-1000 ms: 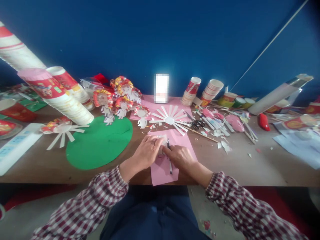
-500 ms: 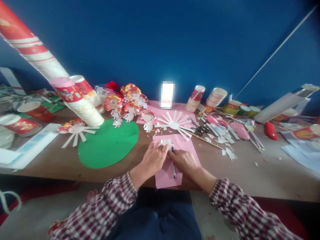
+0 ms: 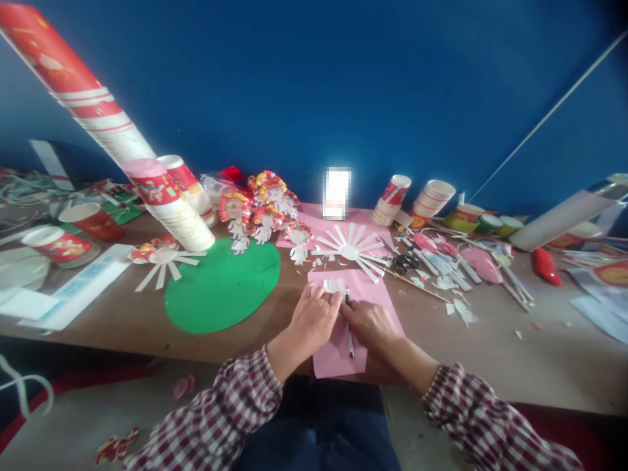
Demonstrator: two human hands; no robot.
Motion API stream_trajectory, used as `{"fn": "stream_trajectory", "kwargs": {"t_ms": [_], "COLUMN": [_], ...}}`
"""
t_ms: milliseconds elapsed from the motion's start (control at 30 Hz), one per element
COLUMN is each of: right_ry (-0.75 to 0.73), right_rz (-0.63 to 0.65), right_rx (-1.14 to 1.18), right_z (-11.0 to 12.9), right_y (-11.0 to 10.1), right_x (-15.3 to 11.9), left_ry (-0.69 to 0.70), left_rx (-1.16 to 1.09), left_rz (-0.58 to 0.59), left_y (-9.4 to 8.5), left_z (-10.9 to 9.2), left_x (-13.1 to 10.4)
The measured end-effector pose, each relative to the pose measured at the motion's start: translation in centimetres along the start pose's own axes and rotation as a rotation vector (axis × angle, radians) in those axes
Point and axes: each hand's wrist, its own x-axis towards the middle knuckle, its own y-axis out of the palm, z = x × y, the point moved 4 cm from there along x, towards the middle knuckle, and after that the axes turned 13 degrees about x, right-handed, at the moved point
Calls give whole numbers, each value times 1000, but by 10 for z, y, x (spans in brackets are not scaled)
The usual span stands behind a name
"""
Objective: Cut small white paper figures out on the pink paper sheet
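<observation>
I work at a brown surface [image 3: 471,356], which runs across the whole width of the frame. Behind it is a dark blue wall [image 3: 294,85], with a thin pale line going up to the right edge. Below the surface I see a grey floor [image 3: 412,438], with a few small scraps on it.

At the left of the frame, the paper cups are pushed one into another: a long red and white stack [image 3: 83,91] leans from the upper left corner, and a shorter stack [image 3: 179,219] slants beside it. At far left is a red cup [image 3: 98,226]; what is inside, I cannot tell. Right of the upper centre are two more stacks of cups, one red and white [image 3: 391,200] and one mostly white [image 3: 434,199], both tilted.

In the lower centre, a pink paper [image 3: 338,362] lies under my hands. A small white piece of paper [image 3: 334,286] is on it, partly covered by my left hand [image 3: 314,316], whose fingers are bent and close together. My right hand [image 3: 373,324] is at the pen [image 3: 350,343], its fingers curled inward. Whether either hand is pinching something, I cannot tell. To the left lies a green paper [image 3: 223,288].
</observation>
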Motion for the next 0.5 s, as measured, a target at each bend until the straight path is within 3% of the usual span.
{"fn": "stream_trajectory", "kwargs": {"t_ms": [500], "right_ry": [25], "right_rz": [-9], "right_rx": [38], "right_z": [1], "right_y": [-3], "right_x": [-3], "left_ry": [-7], "left_rx": [-15], "left_rz": [-47], "left_y": [4], "left_z": [2], "left_x": [-1]}}
